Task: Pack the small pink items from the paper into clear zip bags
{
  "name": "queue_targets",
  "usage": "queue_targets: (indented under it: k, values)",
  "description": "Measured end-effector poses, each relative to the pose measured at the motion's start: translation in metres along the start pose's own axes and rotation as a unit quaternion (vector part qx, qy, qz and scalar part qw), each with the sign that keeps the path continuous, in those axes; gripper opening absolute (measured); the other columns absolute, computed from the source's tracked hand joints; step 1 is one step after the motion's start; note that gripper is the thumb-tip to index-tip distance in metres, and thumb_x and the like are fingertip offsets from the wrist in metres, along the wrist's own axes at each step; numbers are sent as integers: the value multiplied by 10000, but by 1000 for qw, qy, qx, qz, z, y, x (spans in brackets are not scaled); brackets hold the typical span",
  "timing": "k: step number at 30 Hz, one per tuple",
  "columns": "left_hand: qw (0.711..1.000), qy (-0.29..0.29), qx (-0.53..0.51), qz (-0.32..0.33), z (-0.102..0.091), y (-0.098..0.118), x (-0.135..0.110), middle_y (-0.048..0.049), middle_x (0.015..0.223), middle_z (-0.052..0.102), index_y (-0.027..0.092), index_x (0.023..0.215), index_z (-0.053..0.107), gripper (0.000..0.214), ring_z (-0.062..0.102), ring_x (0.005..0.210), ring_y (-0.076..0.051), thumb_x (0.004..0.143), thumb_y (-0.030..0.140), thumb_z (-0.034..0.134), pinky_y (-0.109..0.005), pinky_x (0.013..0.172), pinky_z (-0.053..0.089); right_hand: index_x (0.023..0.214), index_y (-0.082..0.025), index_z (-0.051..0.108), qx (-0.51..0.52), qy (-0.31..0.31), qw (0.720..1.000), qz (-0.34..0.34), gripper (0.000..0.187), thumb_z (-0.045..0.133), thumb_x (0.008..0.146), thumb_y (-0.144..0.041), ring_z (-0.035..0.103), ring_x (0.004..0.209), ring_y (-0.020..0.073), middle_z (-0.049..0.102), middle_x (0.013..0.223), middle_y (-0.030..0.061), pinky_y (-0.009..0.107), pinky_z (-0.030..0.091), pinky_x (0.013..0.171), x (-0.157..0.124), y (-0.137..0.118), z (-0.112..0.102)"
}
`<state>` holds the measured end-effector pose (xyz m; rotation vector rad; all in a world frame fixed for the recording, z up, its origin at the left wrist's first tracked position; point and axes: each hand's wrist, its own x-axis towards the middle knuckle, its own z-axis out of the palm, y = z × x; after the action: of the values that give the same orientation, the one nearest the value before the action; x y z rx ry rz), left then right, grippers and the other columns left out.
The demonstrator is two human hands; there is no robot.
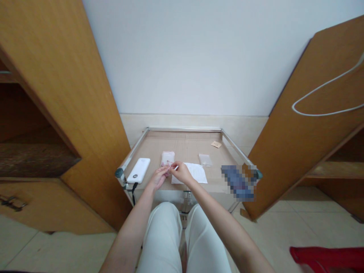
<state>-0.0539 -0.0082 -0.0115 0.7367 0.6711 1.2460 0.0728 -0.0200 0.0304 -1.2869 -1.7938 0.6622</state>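
so my right hand [182,171] pinches a thin white sliver [174,167] near the paper sheet [197,174], while my left hand [158,177] curls beside it, its grip hidden from here.

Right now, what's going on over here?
A seated person holds both hands together above a cardboard-topped metal cart. The right hand pinches a small pale item, too small to identify, close to the left hand. Around them lie a white power bank, a pinkish plastic packet, a sheet of white paper and a small clear bag.
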Motion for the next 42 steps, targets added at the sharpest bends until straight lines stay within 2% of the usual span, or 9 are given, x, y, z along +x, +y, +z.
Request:
queue_targets:
  k: [6,12,18,25,30,35,39,42]
  values:
    - [999,-21,34,-6,1,1,-1,-30,653,631,110,631,646,37,534,607,-91,596,106,635,-200,610,360,683,-135,573,-40,-12,999,6,108,578,630,-229,511,587,110,599,671,34,204,365,539,3,1,0]
    - [999,-24,44,-6,1,2,-1,-29,678,635,117,648,650,58,529,611,-86,592,112,635,-190,585,357,625,-160,592,-123,-27,991,34,117,543,657,-261,536,555,138,616,614,57,214,321,484,6,-9,-5]
    - [998,-11,57,-6,2,2,1,-18,605,607,110,604,631,59,489,544,-74,579,159,652,-189,526,329,665,-154,629,-233,-52,971,23,166,506,699,-260,583,612,188,646,685,121,241,345,501,5,-28,-11]
    - [997,-26,67,3,3,2,0,14,515,538,116,525,577,175,423,482,-55,533,247,693,-188,495,290,786,-143,620,-336,-85,938,21,348,414,767,-423,606,737,213,644,780,148,267,411,597,4,-35,-10]
    - [997,-17,71,-4,2,0,1,3,548,549,117,562,586,198,438,515,-70,532,279,696,-202,522,294,872,-134,597,-389,-98,916,-9,322,368,805,-351,606,771,212,639,831,147,273,426,619,2,-38,-6]
    - [998,-5,58,0,-2,-6,6,-2,552,548,117,581,590,183,443,529,-79,534,260,695,-212,535,296,866,-122,584,-398,-86,913,-19,224,392,782,-202,612,754,215,639,809,147,273,429,607,5,-41,-4]
    - [998,4,53,20,-5,-7,7,16,524,522,121,547,577,114,421,504,-62,544,182,673,-202,512,284,858,-128,566,-395,-66,916,4,187,415,764,-185,609,766,206,630,854,143,264,428,612,10,-40,-10]
    - [999,9,45,28,-6,-6,6,31,499,497,122,496,550,114,401,483,-47,543,137,653,-192,493,276,866,-129,559,-396,-73,915,27,194,396,776,-186,600,796,203,625,865,146,266,424,629,14,-40,-15]
